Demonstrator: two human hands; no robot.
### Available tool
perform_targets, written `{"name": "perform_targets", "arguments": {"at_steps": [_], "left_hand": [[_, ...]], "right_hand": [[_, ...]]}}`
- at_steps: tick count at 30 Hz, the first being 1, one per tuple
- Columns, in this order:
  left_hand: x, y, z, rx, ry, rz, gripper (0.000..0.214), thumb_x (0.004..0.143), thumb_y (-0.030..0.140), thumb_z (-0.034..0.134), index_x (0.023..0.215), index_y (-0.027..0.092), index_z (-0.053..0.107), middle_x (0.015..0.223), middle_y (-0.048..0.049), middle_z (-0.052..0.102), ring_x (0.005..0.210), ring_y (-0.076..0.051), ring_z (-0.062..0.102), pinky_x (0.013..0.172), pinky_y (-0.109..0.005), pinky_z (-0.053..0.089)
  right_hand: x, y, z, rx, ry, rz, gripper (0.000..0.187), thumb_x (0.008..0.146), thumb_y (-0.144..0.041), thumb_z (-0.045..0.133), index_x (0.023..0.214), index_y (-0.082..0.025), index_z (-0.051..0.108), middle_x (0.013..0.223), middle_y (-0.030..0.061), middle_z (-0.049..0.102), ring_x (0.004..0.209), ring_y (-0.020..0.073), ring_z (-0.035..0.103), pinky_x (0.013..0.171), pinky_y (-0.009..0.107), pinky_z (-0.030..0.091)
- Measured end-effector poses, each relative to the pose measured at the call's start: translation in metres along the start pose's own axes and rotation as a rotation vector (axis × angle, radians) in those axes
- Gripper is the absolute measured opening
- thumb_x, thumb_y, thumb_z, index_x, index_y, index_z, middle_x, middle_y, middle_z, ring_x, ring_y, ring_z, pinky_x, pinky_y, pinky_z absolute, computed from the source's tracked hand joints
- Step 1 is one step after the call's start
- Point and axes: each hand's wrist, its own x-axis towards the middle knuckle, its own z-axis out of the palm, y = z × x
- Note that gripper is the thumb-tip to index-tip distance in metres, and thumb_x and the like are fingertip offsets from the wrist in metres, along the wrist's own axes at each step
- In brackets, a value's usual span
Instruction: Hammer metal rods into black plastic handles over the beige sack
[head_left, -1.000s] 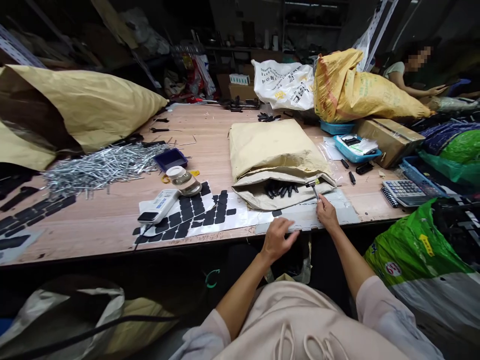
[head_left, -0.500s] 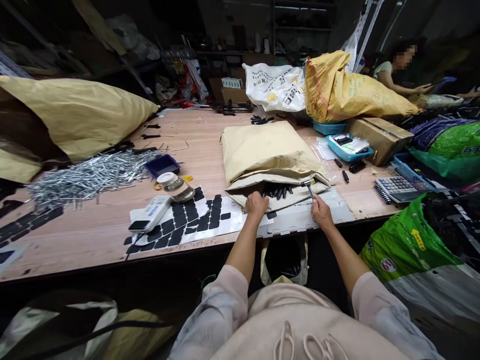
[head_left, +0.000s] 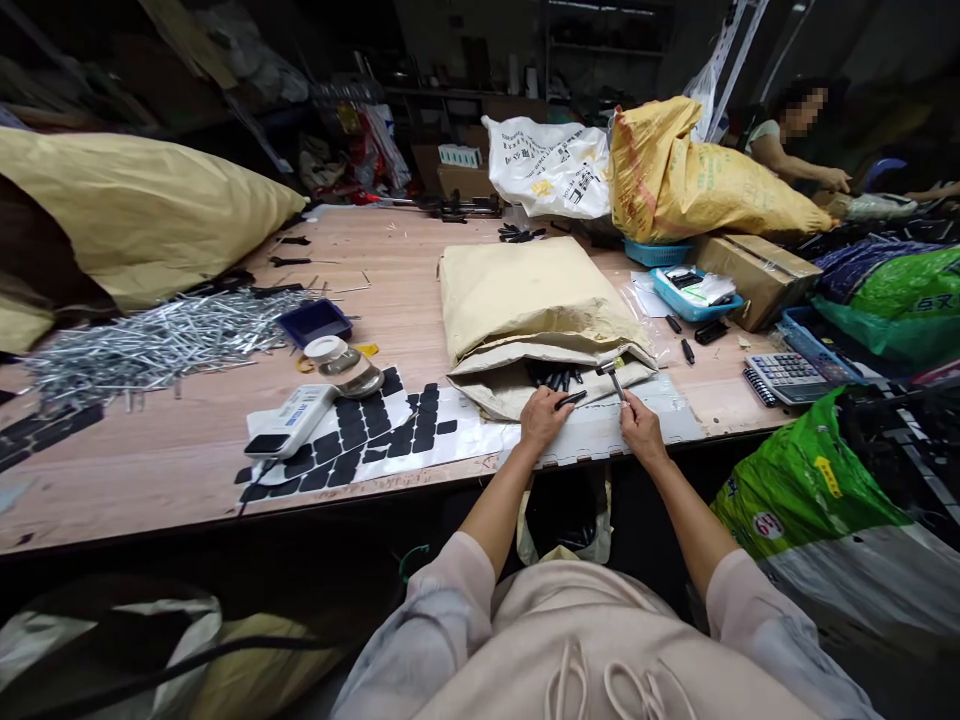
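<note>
My left hand is closed on a slim black handle-like piece, held level over the front edge of the paper sack. In my right hand is a small hammer, its metal head pointing up and away from me. The tan paper sack lies flat on the table, its mouth gaping towards me. Several similar black pieces show inside that mouth. Under my hands is a grey sheet at the table edge.
To the left are a heap of metal rods, a dark blue tray, a jar and black stickers. A calculator, blue basket and green bag stand right. A co-worker sits beyond.
My left hand has come out of the sack's mouth, moving right and towards me, with a black piece in its fingers. My right hand keeps the hammer in nearly the same place.
</note>
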Motion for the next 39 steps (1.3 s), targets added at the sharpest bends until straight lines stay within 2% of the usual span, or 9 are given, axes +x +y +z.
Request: {"name": "perform_targets", "arguments": {"at_steps": [4,8,14,18,23,30,35,39], "left_hand": [[0.001,-0.007,0.001,-0.121,0.019,-0.036,0.023,0.083,0.033,0.074,0.104,0.023,0.072,0.098,-0.0017,0.064,0.094,-0.016,0.061,0.081,-0.027,0.046],[0.002,-0.006,0.001,-0.093,0.012,-0.02,0.014,0.086,0.032,0.071,0.097,0.023,0.074,0.095,-0.0021,0.063,0.093,-0.016,0.059,0.08,-0.026,0.045],[0.009,-0.007,-0.003,-0.014,-0.043,0.021,0.017,0.09,0.035,0.066,0.094,0.023,0.077,0.095,-0.0032,0.061,0.089,-0.017,0.059,0.075,-0.027,0.045],[0.009,-0.008,-0.005,0.015,-0.043,0.076,0.018,0.091,0.034,0.064,0.094,0.023,0.078,0.094,-0.0031,0.061,0.089,-0.016,0.059,0.078,-0.026,0.046],[0.006,-0.006,-0.003,0.012,-0.03,0.068,0.019,0.092,0.034,0.063,0.096,0.023,0.078,0.094,-0.0035,0.061,0.089,-0.017,0.059,0.079,-0.026,0.046],[0.008,-0.007,-0.005,-0.081,-0.056,-0.003,0.017,0.087,0.033,0.069,0.099,0.022,0.077,0.096,-0.0028,0.061,0.089,-0.016,0.059,0.078,-0.026,0.045],[0.01,-0.005,-0.008,-0.143,-0.063,-0.058,0.015,0.084,0.032,0.073,0.095,0.023,0.078,0.095,-0.0024,0.063,0.089,-0.017,0.059,0.079,-0.027,0.045],[0.008,-0.005,-0.008,-0.15,-0.054,-0.054,0.015,0.083,0.031,0.074,0.094,0.022,0.077,0.095,-0.0025,0.063,0.091,-0.017,0.06,0.081,-0.027,0.046]], "right_hand": [[-0.011,-0.007,-0.003,-0.024,-0.005,-0.083,0.047,0.095,-0.034,0.044,0.134,-0.018,0.063,0.121,0.0096,0.072,0.113,0.0244,0.066,0.098,0.039,0.052],[-0.02,-0.016,-0.002,-0.067,-0.064,-0.189,0.047,0.096,-0.032,0.044,0.139,-0.02,0.06,0.134,0.0083,0.066,0.122,0.0233,0.063,0.105,0.036,0.049],[-0.022,-0.025,0.001,-0.199,-0.13,-0.254,0.045,0.098,-0.027,0.043,0.14,-0.023,0.059,0.123,0.0075,0.071,0.112,0.0245,0.067,0.1,0.037,0.052],[-0.025,-0.028,0.003,-0.312,-0.115,-0.266,0.046,0.099,-0.025,0.042,0.144,-0.025,0.056,0.11,0.0072,0.073,0.099,0.0228,0.068,0.089,0.032,0.053],[-0.026,-0.031,0.006,-0.441,-0.175,-0.241,0.048,0.098,-0.021,0.045,0.144,-0.029,0.055,0.096,0.0057,0.071,0.085,0.0207,0.066,0.074,0.027,0.05],[-0.03,-0.041,0.009,-0.402,-0.159,-0.301,0.047,0.101,-0.024,0.041,0.146,-0.028,0.053,0.098,0.0063,0.07,0.088,0.0204,0.066,0.077,0.027,0.05],[-0.033,-0.039,0.011,-0.434,-0.2,-0.261,0.048,0.098,-0.022,0.045,0.144,-0.029,0.055,0.094,0.0051,0.07,0.085,0.0205,0.066,0.072,0.026,0.049],[-0.021,-0.032,0.012,-0.296,-0.146,-0.23,0.047,0.097,-0.026,0.044,0.141,-0.03,0.059,0.107,0.0064,0.072,0.096,0.0231,0.067,0.083,0.031,0.052]]}}
